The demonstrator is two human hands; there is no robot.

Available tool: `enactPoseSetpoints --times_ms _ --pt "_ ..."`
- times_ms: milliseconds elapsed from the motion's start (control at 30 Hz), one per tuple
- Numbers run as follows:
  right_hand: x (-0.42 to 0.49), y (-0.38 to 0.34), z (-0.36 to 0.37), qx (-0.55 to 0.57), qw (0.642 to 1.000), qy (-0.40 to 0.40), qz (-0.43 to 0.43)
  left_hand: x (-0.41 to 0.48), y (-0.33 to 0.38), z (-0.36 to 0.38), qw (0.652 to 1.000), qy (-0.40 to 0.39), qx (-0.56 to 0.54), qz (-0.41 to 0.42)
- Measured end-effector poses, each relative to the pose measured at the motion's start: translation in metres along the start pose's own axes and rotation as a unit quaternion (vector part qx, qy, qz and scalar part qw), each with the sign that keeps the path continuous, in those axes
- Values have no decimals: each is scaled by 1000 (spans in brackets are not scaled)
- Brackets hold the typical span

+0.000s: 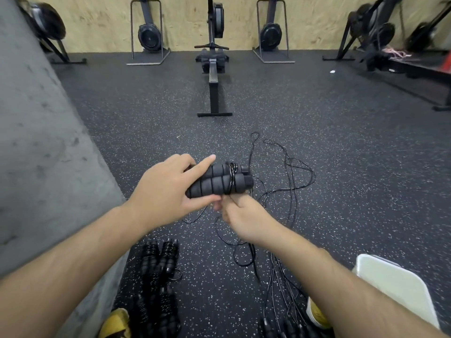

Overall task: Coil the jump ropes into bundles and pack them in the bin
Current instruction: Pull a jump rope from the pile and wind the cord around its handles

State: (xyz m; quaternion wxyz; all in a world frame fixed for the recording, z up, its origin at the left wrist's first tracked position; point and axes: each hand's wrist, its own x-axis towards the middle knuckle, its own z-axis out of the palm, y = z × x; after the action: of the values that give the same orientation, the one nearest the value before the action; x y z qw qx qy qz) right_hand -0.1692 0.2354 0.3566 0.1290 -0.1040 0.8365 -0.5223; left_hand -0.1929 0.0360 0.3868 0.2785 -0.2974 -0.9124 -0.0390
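Note:
My left hand (166, 189) grips two black foam jump-rope handles (217, 180) held side by side, with a few turns of thin black cord wound around them. Just below the handles, my right hand (244, 220) pinches that cord. The loose rest of the cord (290, 181) trails in loops over the speckled floor to the right. Several wound rope bundles (158, 259) lie on the floor at lower left. More rope handles (285, 325) with cords lie at the bottom right. A white bin (390, 281) shows its rim at lower right.
A grey concrete wall (44, 154) runs along the left. A rowing machine (213, 69) stands ahead in the middle, with other exercise machines along the plywood back wall. My yellow shoes (114, 323) are at the bottom edge.

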Motion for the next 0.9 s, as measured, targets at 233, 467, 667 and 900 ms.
enactPoseSetpoints --times_ms 233,467,667,900 --pt "-10 -13 1 -127 992 -2 -22 5 -23 16 995 -18 100 -4" --pt "-18 -22 -31 -338 927 86 -135 -5 -38 26 994 -61 85 8" --pt "1 -13 -58 -447 854 120 -237 -8 -22 25 992 -101 17 78" --pt "13 -1 -68 -401 872 121 -253 -8 -7 10 981 -145 -93 90"
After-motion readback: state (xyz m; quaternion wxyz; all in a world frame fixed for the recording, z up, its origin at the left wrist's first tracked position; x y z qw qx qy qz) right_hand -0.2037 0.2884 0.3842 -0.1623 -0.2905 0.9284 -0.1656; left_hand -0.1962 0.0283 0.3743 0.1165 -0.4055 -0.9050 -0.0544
